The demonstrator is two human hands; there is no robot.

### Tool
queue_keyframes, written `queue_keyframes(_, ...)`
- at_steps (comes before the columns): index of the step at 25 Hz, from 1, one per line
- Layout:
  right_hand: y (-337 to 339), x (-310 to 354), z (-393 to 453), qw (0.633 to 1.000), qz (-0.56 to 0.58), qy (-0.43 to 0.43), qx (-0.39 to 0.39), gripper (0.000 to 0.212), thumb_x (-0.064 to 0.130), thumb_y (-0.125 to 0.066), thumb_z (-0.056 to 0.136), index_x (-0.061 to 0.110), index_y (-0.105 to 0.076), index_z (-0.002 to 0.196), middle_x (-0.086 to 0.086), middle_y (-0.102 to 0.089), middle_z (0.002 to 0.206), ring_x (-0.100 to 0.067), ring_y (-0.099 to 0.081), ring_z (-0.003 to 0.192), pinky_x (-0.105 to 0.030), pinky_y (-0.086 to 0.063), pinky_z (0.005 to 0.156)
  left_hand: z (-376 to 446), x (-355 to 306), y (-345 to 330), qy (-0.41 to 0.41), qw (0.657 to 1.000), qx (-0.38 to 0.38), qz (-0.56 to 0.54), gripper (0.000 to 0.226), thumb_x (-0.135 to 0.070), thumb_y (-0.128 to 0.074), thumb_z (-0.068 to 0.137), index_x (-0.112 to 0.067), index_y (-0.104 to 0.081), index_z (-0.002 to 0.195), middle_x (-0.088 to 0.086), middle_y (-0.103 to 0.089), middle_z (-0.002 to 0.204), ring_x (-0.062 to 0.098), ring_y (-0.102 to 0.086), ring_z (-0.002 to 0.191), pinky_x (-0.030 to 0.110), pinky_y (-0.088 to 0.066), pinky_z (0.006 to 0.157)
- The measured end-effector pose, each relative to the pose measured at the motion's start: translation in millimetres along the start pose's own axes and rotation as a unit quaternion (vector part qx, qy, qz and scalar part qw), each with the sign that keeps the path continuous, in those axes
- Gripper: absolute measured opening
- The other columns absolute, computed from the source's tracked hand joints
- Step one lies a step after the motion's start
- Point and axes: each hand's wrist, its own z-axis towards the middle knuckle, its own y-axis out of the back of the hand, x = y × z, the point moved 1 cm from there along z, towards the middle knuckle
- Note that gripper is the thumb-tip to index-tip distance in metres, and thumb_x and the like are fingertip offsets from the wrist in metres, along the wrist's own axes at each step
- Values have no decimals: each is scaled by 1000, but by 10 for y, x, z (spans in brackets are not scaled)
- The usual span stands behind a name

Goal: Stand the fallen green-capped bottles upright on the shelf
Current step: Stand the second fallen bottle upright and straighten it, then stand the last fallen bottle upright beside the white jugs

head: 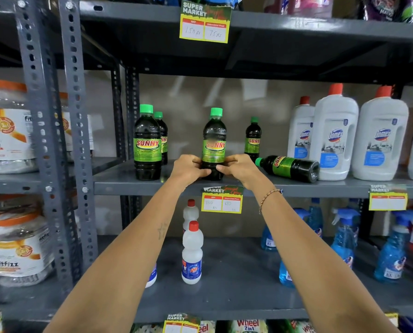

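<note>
A dark green-capped bottle (214, 138) with a green label stands upright at the front of the grey shelf (128, 181). My left hand (188, 168) and my right hand (240, 167) both grip its lower part from either side. To its right another green-capped bottle (289, 167) lies on its side, cap pointing left. Upright ones stand at the left front (147, 143), behind that one (162, 138), and at the back (253, 138).
Large white red-capped jugs (332, 135) crowd the shelf's right end, touching the lying bottle's base. A yellow price tag (222, 199) hangs on the shelf edge. Below stand small white bottles (192, 253) and blue spray bottles (344, 236). Grey slotted uprights (75, 140) border the left.
</note>
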Motion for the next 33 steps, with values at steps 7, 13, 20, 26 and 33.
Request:
queue_keyframes(7, 9, 13, -86, 1000, -3, -1, 0, 36, 3, -71, 83, -2, -62, 117, -19, -68, 118, -28, -63, 113, -32, -50, 96, -109, -1, 28, 4, 1000, -5, -13, 47, -12, -79, 75, -4, -61, 119, 14, -67, 117, 16, -61, 95, 28, -48, 91)
queue_keyframes(13, -19, -52, -77, 1000, 10, -4, -6, 48, 8, -73, 82, 0, -57, 126, -17, -66, 121, -26, -61, 116, -36, -48, 101, -143, 71, 18, -6, 1000, -20, -20, 48, -15, -79, 75, -6, -62, 120, 10, -68, 115, 17, -64, 99, 27, -49, 90)
queue_keyframes(20, 17, -44, -139, 999, 43, -13, 30, 50, 8, -70, 85, -1, -53, 130, -17, -64, 125, -27, -62, 116, -40, -51, 101, -166, 121, 54, -6, 1000, -4, -17, 54, -22, -78, 77, -8, -59, 125, 6, -65, 122, 16, -61, 110, 29, -47, 97)
queue_keyframes(26, 489, -56, -110, 986, -90, 49, -130, 40, 14, -69, 85, 3, -62, 123, -14, -68, 122, -27, -63, 114, -40, -49, 102, -556, -67, -208, -290, 927, -232, 62, 23, -23, -54, 94, -7, -59, 109, 7, -62, 105, 21, -55, 98, 33, -45, 88)
queue_keyframes(33, 1433, -116, -177, 821, -518, 34, -238, 29, 11, -51, 89, 1, -63, 113, -20, -61, 122, -39, -54, 117, -45, -44, 96, -531, -164, -1406, -336, 879, -173, 291, 38, -29, -43, 95, -5, -58, 120, 11, -61, 123, 28, -55, 116, 40, -43, 99)
